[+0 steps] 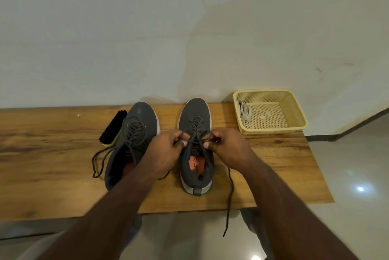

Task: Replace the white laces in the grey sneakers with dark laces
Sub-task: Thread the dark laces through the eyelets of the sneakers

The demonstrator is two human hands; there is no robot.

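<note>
A black shoe brush lies on the wooden table.

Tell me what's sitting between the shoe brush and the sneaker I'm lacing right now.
The other grey sneaker lies between the brush and the sneaker being laced, right beside the brush, dark lace already threaded. The head view shows this.

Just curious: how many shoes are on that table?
2: the left sneaker beside the brush, the right sneaker under both hands. None seem hidden.
</note>
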